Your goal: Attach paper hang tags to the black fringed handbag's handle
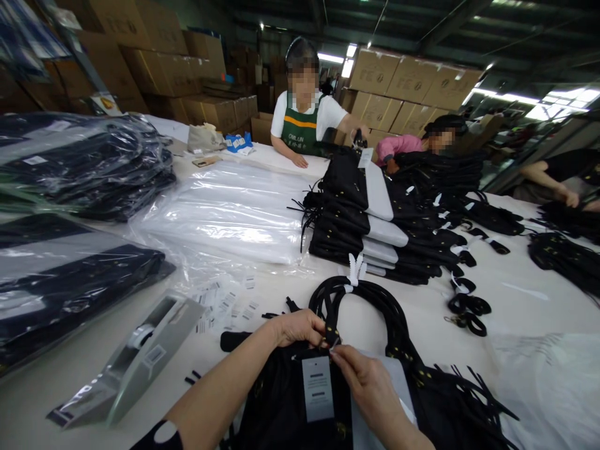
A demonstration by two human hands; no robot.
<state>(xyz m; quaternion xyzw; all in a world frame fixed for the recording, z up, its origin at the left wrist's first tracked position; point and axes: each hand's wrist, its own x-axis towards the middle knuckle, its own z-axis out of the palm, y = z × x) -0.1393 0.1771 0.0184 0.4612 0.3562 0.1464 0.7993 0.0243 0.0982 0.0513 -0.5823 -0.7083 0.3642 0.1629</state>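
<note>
A handbag [281,394] lies at the near centre of the worktable [431,325], its hang tag [317,390] on top. Barcode labels [228,304] lie to its left, then a tape dispenser [157,350]. Wrapped goods [94,169] are stacked at left; plastic bags [234,209] lie between them and the handbag stack [344,215]. Strap loops [469,304] lie right of that stack. Cartons [159,70] stand behind the worktable

What appears to be "OMLUN" is printed on the green apron [300,128], above a line of blurred characters, while the grey tag's [317,390] small print cannot be read.
</note>
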